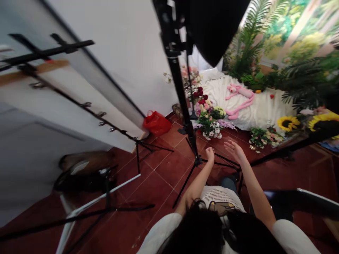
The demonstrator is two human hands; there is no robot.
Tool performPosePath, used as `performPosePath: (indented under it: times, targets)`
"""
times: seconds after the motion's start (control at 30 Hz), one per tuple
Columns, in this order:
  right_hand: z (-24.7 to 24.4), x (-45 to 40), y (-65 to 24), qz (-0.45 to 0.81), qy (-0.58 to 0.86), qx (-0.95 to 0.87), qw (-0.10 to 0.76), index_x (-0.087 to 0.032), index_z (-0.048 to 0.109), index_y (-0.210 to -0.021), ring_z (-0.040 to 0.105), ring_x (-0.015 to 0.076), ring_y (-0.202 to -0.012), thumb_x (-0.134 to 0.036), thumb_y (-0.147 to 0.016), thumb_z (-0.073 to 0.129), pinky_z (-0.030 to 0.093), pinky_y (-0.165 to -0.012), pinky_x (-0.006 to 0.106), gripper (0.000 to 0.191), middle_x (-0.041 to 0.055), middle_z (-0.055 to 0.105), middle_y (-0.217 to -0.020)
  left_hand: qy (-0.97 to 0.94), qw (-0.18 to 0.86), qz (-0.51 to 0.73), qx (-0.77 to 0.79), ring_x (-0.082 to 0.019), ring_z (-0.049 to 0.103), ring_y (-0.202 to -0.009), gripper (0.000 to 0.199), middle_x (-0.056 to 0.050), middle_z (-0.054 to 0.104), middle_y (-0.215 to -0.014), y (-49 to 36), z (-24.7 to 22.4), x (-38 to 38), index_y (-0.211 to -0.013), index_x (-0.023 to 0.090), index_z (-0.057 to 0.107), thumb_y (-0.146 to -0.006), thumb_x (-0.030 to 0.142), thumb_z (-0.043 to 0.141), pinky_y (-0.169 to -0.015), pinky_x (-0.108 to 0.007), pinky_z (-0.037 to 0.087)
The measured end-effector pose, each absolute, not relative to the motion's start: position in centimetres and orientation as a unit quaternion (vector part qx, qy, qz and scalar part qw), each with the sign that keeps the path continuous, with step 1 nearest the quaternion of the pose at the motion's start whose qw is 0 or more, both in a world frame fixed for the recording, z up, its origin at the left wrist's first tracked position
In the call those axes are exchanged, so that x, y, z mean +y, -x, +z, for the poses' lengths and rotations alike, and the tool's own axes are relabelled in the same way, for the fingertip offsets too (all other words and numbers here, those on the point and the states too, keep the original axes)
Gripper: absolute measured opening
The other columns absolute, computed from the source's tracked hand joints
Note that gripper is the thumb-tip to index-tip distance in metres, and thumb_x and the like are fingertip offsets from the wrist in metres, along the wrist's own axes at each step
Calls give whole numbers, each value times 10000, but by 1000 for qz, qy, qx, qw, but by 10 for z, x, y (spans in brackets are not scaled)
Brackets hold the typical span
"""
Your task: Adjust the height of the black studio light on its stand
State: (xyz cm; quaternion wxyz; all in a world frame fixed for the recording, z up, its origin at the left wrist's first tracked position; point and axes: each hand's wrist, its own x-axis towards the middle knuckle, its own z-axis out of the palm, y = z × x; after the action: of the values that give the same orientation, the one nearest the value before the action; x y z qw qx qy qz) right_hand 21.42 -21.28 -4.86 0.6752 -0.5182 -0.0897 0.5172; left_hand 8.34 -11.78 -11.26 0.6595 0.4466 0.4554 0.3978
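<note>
Both of my arms reach forward over the red tiled floor, beside a black light stand. My left hand is just right of the stand's pole, its fingers curled in; whether it holds anything is too small to make out. Palm turned inward, my right hand is raised with its fingers stretched and nothing in it. Beyond the hands lie artificial flowers and a pink plush toy on a white cloth.
A large black softbox hangs above. Backdrop stands with clamps fill the left, near a red bag. Tripod legs spread over the floor. Sunflowers and a dark bar are on the right.
</note>
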Motion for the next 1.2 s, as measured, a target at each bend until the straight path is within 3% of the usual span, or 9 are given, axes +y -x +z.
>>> performPosePath:
  times: [0.13,0.23,0.37,0.5,0.6,0.7,0.8,0.97,1.2]
  targets:
    - [-46,-258,-244,468,479,2,743,-260,718,-1071,834,207,-997,-295,-1023,599,655,-991,385,133,66,855,-1053,-485,739,276,377,-187,615,-718,267,-49,649,-731,-162,-95,-134,-792,229,605,-949,425,694,-830,-430,550]
    - [-35,-293,-264,432,421,58,795,-253,730,-1114,831,193,-976,-313,-1066,517,651,-1002,387,226,74,852,-1058,-538,769,226,262,-201,693,-872,221,-73,734,-874,-219,-68,-153,-865,191,686,-902,388,780,-984,-435,560]
    - [-20,-340,-282,379,312,101,865,-270,730,-1174,816,157,-987,-310,-1094,428,659,-965,356,314,45,849,-1075,-588,783,183,84,-219,735,-1056,366,-91,788,-1055,-284,-28,-190,-1019,186,726,-878,512,814,-1087,-418,549]
    - [-12,-375,-292,348,226,126,901,-287,721,-1192,794,115,-914,-256,-1089,386,657,-840,269,352,3,840,-1011,-591,788,174,23,-245,698,-1272,454,-122,770,-1282,-335,5,-230,-1175,197,716,-892,539,812,-1160,-398,512]
    - [-8,-384,-298,362,177,122,907,-261,707,-1118,763,122,-821,-304,-1084,452,640,-718,234,261,5,811,-932,-596,790,144,5,-240,703,-1274,415,-106,791,-1186,-359,20,-251,-1161,188,731,-953,547,743,-1185,-390,491]
    - [-2,-381,-304,367,132,112,914,-240,662,-1001,716,118,-727,-368,-1091,499,622,-655,216,226,-6,745,-812,-612,782,114,4,-210,748,-1060,432,-73,792,-930,-368,26,-260,-1032,172,754,-987,594,672,-1098,-358,536]
    - [3,-373,-309,352,112,98,924,-244,559,-832,636,90,-619,-387,-1113,497,568,-592,173,321,-35,634,-684,-614,780,123,9,-169,705,-835,463,-48,743,-779,-368,26,-261,-887,172,739,-976,622,670,-949,-318,565]
    - [0,-362,-311,305,116,59,943,-254,317,-657,399,77,-439,-458,-1089,587,395,-442,176,549,-80,384,-514,-603,782,159,17,-139,646,-734,471,-24,682,-718,-366,21,-263,-759,196,696,-958,622,690,-840,-281,549]
    - [-1,-360,-315,323,15,80,943,-256,252,-641,311,68,-403,-445,-1097,555,315,-401,180,580,-96,315,-462,-593,785,175,34,-146,646,-749,498,-25,669,-732,-366,17,-270,-762,199,681,-944,662,684,-820,-286,552]
